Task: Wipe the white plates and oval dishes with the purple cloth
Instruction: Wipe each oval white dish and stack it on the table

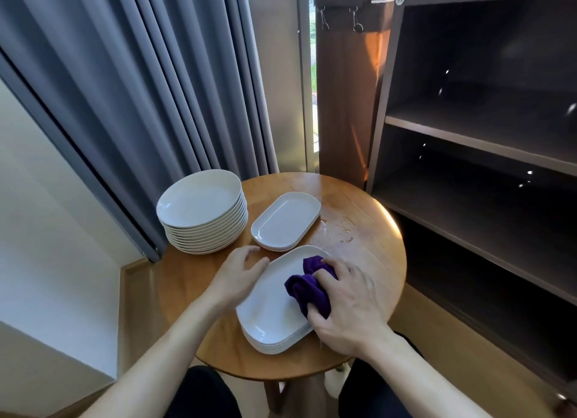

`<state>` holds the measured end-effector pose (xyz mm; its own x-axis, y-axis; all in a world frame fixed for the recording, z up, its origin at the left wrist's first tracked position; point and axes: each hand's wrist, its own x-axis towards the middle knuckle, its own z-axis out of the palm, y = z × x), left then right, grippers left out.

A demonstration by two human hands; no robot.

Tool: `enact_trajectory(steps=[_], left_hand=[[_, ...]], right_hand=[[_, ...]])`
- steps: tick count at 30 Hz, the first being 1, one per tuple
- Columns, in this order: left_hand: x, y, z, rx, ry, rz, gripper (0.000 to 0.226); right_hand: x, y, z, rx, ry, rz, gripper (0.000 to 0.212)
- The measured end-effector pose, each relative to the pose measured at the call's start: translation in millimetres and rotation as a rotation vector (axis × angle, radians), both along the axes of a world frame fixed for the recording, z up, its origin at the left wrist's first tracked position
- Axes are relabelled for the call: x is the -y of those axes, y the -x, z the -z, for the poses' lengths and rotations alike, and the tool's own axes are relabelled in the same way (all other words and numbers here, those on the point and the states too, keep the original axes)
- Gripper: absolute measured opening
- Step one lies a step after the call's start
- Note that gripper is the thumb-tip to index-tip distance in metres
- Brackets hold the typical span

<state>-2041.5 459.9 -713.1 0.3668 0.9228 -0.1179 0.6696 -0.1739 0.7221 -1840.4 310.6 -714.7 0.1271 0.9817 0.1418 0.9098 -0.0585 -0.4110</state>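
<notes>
A stack of white oval dishes [268, 317] lies at the near side of the round wooden table [368, 261]. My right hand [346, 305] grips the bunched purple cloth [307, 285] and presses it on the top dish. My left hand [239, 272] rests at that dish's left rim, thumb against the edge, fingers loosely curved. A smaller stack of oval dishes [285, 220] sits behind it. A tall stack of round white plates [201, 211] stands at the table's far left.
Water drops glisten on the tabletop [337, 230] right of the smaller dishes. A dark open shelf unit [480, 142] stands at the right. Grey curtains [140, 89] hang behind the plates. My knees show under the table's near edge.
</notes>
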Motion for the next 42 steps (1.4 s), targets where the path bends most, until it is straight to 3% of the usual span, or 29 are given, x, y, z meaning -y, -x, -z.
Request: enact_trajectory(steps=[2,7,10,13,17,20,22,28,32,36,42], left_hand=[[35.3,23.4,6.2,-0.007,-0.013,0.038,0.065],[91.3,53.9,21.7,-0.109,-0.043,0.169,0.128],[97.7,48.1,30.1,-0.15,-0.132,0.114,0.132],[99.1,48.8,34.6,-0.127,-0.175,0.06,0.134],[107.2,48.3,41.1,-0.167,-0.255,0.052,0.118],[113.0,48.0,42.1,-0.189,-0.309,0.052,0.109],[114.0,49.2,39.9,-0.202,-0.334,0.058,0.105],[118.4,48.7,26.6,-0.201,-0.374,0.046,0.099],[125.2,48.0,14.7,-0.191,-0.472,0.019,0.08],[128.8,47.7,7.5,-0.241,-0.366,-0.012,0.08],[130.5,47.5,-3.5,0.079,-0.218,-0.073,0.026]], right_hand=[[-0.9,-2.0,0.8,-0.006,0.024,-0.008,0.058],[-9.7,0.8,-1.6,0.044,0.038,0.013,0.059],[-5.9,4.9,-1.4,-0.016,-0.03,-0.001,0.051],[-0.1,0.2,-4.3,-0.316,-0.112,0.049,0.027],[-0.4,-23.0,-6.6,-0.864,-0.108,0.298,0.017],[1.3,-38.8,-2.8,-1.067,-0.196,0.444,0.006],[1.7,-45.9,1.1,-1.143,-0.225,0.52,0.01],[1.2,-66.0,13.6,-1.085,-0.216,0.615,0.001],[3.4,-63.6,20.3,-1.02,-0.174,0.597,0.003],[4.5,-59.8,26.0,-0.994,-0.148,0.58,0.003],[2.6,-59.8,27.5,-0.98,-0.144,0.558,0.004]])
